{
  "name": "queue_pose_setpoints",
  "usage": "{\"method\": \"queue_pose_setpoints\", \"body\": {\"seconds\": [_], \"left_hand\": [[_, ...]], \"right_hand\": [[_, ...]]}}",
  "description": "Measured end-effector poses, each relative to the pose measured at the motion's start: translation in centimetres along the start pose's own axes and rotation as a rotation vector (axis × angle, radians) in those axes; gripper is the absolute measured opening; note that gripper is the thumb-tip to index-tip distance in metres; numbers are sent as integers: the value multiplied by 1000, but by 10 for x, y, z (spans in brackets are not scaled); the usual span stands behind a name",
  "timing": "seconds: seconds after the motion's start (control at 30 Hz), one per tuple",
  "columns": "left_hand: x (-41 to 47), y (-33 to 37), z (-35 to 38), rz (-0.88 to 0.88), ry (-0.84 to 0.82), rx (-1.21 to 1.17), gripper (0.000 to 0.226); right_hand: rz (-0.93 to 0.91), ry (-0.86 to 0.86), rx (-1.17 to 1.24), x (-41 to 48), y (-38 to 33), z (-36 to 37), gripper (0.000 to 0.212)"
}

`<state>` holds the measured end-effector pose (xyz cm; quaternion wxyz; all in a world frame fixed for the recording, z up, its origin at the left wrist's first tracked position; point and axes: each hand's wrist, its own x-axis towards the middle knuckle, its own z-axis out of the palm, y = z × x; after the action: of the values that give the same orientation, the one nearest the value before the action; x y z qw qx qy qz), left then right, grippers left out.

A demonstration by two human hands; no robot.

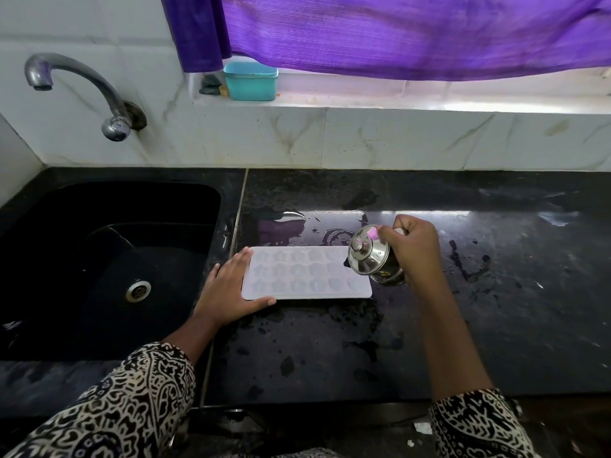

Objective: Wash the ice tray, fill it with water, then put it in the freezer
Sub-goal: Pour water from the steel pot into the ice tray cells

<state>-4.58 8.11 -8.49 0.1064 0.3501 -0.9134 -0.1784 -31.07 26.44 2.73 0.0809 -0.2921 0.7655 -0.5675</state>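
The white ice tray (307, 274) lies flat on the wet black desk (496, 309), just beside the black sink (99, 259). The left hand (228, 292) rests against the tray's left end. Its fingers (240, 259) are straight and loose, and the thumb lies along the front edge. The right hand (413, 249) has its fingers curled tight round a shiny steel pot (370, 256) with a lid. The pot is tipped over the tray's right end. A puddle (297, 223) sits behind the tray. A tap (76, 81) sticks out above the sink. A blue box (250, 81) stands under the purple curtain (396, 31).
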Motion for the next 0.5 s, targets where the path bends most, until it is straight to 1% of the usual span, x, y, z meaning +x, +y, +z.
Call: {"method": "queue_pose_setpoints", "body": {"seconds": [0.17,0.5], "left_hand": [[0,0,-1,1,-4,2,132],[0,2,-2,-1,-3,-2,134]], "right_hand": [[4,7,2,2,-1,1,43],[11,9,4,0,-3,0,37]]}}
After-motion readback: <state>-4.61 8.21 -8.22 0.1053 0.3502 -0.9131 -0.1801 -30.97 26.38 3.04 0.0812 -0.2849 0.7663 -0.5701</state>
